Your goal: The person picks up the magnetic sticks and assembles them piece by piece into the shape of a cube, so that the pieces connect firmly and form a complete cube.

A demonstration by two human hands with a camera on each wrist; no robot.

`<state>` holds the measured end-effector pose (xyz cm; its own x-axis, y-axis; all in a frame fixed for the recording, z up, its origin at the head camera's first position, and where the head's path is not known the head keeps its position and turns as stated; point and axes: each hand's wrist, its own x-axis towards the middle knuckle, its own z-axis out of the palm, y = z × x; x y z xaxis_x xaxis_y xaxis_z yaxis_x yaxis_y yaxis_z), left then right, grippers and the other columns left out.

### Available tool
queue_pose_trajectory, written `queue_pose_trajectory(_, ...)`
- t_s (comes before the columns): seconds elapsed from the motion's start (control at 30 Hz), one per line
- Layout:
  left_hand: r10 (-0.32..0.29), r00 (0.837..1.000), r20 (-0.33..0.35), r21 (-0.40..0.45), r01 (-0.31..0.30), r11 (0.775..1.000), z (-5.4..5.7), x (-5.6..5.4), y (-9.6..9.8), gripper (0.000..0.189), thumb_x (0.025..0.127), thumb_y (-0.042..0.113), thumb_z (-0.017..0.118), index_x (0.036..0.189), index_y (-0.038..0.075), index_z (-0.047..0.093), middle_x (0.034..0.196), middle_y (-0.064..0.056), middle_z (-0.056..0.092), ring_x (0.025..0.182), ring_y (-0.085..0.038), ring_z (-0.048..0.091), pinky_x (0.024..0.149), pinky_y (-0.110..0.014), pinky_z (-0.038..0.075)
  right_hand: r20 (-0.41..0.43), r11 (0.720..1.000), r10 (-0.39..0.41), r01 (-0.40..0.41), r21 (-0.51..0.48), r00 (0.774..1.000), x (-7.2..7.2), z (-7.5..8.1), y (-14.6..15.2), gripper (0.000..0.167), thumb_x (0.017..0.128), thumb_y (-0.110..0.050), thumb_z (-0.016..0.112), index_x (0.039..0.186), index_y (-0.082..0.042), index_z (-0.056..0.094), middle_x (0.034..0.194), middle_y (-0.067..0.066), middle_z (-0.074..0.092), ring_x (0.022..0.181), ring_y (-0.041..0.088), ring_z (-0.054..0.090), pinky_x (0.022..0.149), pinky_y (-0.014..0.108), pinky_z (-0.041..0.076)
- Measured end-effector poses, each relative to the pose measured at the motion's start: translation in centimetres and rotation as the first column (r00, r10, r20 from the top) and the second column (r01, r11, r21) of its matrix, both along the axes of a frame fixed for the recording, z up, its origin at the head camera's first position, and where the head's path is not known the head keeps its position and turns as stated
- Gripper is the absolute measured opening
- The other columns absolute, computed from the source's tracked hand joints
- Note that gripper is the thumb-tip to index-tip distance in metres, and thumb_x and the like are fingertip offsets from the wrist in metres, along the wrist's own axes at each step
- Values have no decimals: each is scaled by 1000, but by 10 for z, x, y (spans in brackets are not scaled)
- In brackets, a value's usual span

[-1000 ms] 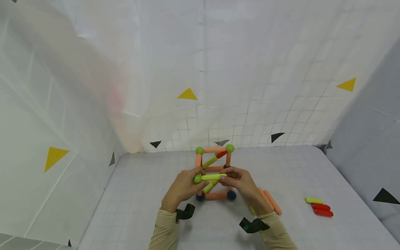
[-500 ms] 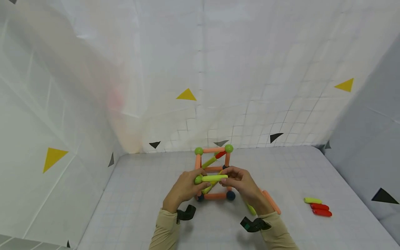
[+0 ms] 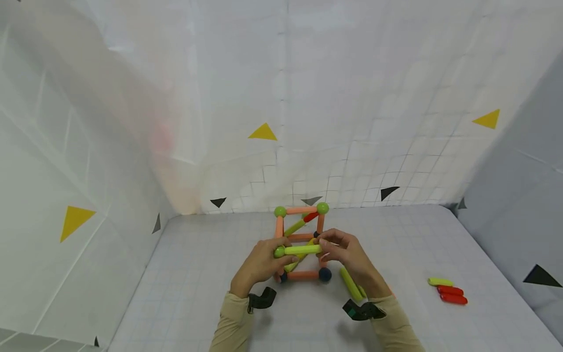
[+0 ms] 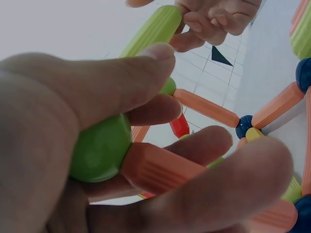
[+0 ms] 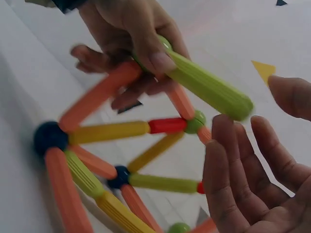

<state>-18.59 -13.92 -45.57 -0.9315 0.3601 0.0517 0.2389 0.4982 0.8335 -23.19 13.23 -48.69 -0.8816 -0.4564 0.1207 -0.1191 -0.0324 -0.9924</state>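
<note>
My left hand (image 3: 261, 261) pinches a yellow-green magnetic building stick (image 3: 303, 250) near its left end, beside the green ball (image 3: 279, 252) it is joined to. In the left wrist view the thumb presses on that stick, and other fingers lie around the ball and an orange stick (image 4: 158, 165). My right hand (image 3: 345, 254) is at the stick's free end with fingers loosely spread. In the right wrist view its fingertips are close to that end; whether they touch is unclear. The stick belongs to a box-like frame of orange sticks (image 3: 303, 275), dark blue balls (image 3: 325, 275) and green balls, with diagonals inside.
Loose yellow-green sticks (image 3: 351, 283) lie by the right forearm, partly covered. Farther right on the white table (image 3: 198, 293) are another yellow-green stick (image 3: 440, 282) and two red sticks (image 3: 453, 298). A white wall (image 3: 352, 122) stands behind the table.
My right hand has moved slightly right, its fingers loosening from the stick's free end. Its forearm now uncovers more of the loose yellow-green sticks and hides most of the loose orange ones. My left hand stays.
</note>
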Motion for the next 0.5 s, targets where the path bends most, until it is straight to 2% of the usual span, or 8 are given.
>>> queue_pose_trajectory(0.1,-4,1000,9,22,4,1000,-1,-2,-2,14,100,24,77,108,14,71,81,-22,70,50,-16,65,53,-49,60,84,988,-153,150,38,985,-16,1,9,42,108,-35,63,125,3,63,114,5,71,91,19,72,82,36,62)
queue_pose_trajectory(0.13,-5,1000,13,25,5,1000,-1,-3,-2,14,100,24,76,108,13,71,81,-24,71,49,-17,65,54,-51,60,111,976,-215,209,63,970,-23,0,12,44,107,-39,65,125,1,63,112,4,71,91,18,71,82,34,61)
queue_pose_trajectory(0.2,-5,1000,19,26,4,1000,-1,-4,-2,15,100,24,77,109,13,72,81,-25,70,49,-17,65,53,-47,60,144,943,-323,305,132,935,-42,-4,17,48,105,-46,66,127,-3,64,112,3,73,91,18,71,81,31,60)
queue_pose_trajectory(0.27,-2,1000,25,23,2,1000,0,-6,-2,16,100,25,77,109,13,72,80,-25,70,49,-17,65,52,-43,60,130,909,-388,356,218,912,-64,-9,21,47,105,-48,65,130,-8,65,117,7,74,95,22,73,81,30,60)
queue_pose_trajectory(0.3,-3,999,32,23,2,1000,0,-6,-2,16,99,26,77,109,14,72,80,-24,70,49,-16,65,52,-44,60,108,898,-391,353,264,914,-75,-11,23,48,106,-46,64,134,-8,63,121,11,74,98,25,74,82,31,61)
queue_pose_trajectory(0.37,-4,999,44,29,2,1000,0,-6,-2,16,99,27,77,108,16,72,80,-22,70,50,-15,65,53,-43,61,36,885,-345,313,346,938,-96,-15,25,47,109,-40,60,143,-8,58,130,19,71,106,31,74,83,35,62)
queue_pose_trajectory(0.43,-3,998,62,39,1,999,0,-5,-2,14,99,27,78,106,17,71,79,-21,70,50,-15,65,55,-49,61,-27,874,-251,238,423,968,-114,-20,24,47,111,-33,58,151,-10,52,138,25,66,115,37,71,85,40,62)
queue_pose_trajectory(0.5,0,997,79,45,-4,999,-1,-3,-3,13,99,26,78,105,17,71,79,-21,69,50,-14,65,59,-55,61,-77,862,-122,144,487,990,-130,-26,19,49,112,-25,56,157,-12,45,145,28,59,122,41,66,88,46,61)
